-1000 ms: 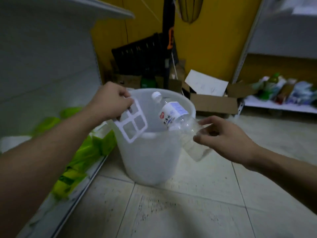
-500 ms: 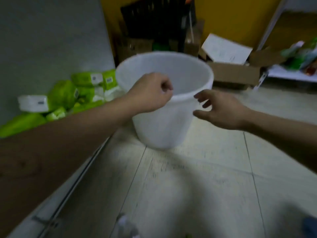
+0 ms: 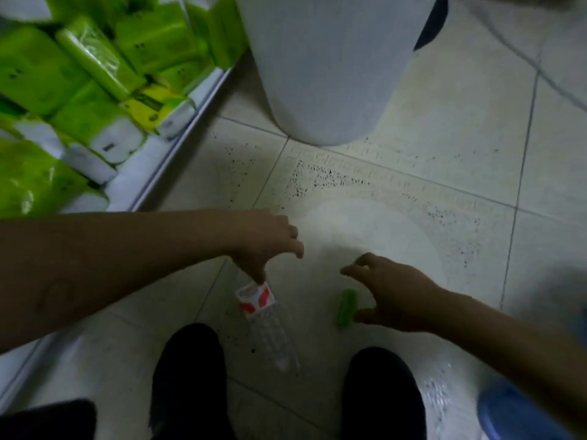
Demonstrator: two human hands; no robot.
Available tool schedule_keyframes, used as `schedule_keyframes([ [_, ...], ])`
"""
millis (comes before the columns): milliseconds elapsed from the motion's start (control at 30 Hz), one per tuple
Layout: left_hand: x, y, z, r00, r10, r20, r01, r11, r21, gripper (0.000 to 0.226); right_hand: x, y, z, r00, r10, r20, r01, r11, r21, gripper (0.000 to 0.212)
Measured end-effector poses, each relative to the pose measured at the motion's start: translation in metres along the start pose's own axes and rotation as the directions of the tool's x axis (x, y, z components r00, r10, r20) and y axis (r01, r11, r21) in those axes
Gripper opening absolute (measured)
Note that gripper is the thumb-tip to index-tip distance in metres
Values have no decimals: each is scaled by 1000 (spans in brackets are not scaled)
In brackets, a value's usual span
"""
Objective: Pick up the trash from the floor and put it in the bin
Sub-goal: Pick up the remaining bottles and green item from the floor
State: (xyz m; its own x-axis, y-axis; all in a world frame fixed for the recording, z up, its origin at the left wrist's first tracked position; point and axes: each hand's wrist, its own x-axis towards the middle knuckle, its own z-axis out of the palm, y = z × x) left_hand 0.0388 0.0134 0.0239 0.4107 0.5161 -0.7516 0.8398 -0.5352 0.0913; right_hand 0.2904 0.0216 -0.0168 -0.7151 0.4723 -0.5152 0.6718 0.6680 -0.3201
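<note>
A clear plastic bottle [image 3: 270, 328] with a red and white label lies on the tiled floor between my feet. My left hand [image 3: 263, 242] reaches down to it, one fingertip touching the label end, the other fingers spread apart. A small green piece of trash [image 3: 347, 308] lies to the right of the bottle. My right hand [image 3: 394, 296] hovers over the green piece with fingers apart, thumb beside it, not closed on it. The white plastic bin [image 3: 324, 74] stands on the floor farther ahead, only its lower wall in view.
A low white shelf edge [image 3: 178, 128] runs along the left, stacked with green and white tissue packs [image 3: 79, 90]. My two dark shoes [image 3: 187, 376] [image 3: 381, 392] stand near the bottle. A blue object [image 3: 514, 411] sits at the bottom right.
My view has swung down from the bin to the floor. Both hands left the bin's rim and dropped toward the floor, the left to the bottle and the right to the green piece.
</note>
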Motion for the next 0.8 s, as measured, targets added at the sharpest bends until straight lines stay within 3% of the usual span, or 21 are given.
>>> schedule_keyframes([
  [133,8,11,50,986,77,150,-103,980,172,110,7,-7,42,997,-28,68,33,997,-70,93],
  [200,12,16,70,985,116,125,-141,966,218,100,10,-5,49,998,-55,41,60,991,-119,82],
  [300,17,15,87,987,157,40,-162,958,237,64,11,9,48,988,-131,-77,119,981,-151,43],
  [367,18,7,81,996,92,10,-93,992,86,56,8,21,42,987,-100,-128,86,990,-111,30],
  [467,18,-18,48,993,-103,-54,87,965,-248,59,8,35,24,965,126,-231,-100,988,122,27],
  [533,17,-37,22,977,-178,-121,129,934,-332,64,10,45,8,924,246,-293,-179,955,236,24],
  [667,8,-55,-31,906,-310,-289,140,863,-486,85,8,59,-39,846,332,-417,-198,922,332,20],
  [800,0,-52,-91,797,-353,-490,-20,795,-606,61,-3,58,-108,742,346,-574,-145,919,366,18],
])
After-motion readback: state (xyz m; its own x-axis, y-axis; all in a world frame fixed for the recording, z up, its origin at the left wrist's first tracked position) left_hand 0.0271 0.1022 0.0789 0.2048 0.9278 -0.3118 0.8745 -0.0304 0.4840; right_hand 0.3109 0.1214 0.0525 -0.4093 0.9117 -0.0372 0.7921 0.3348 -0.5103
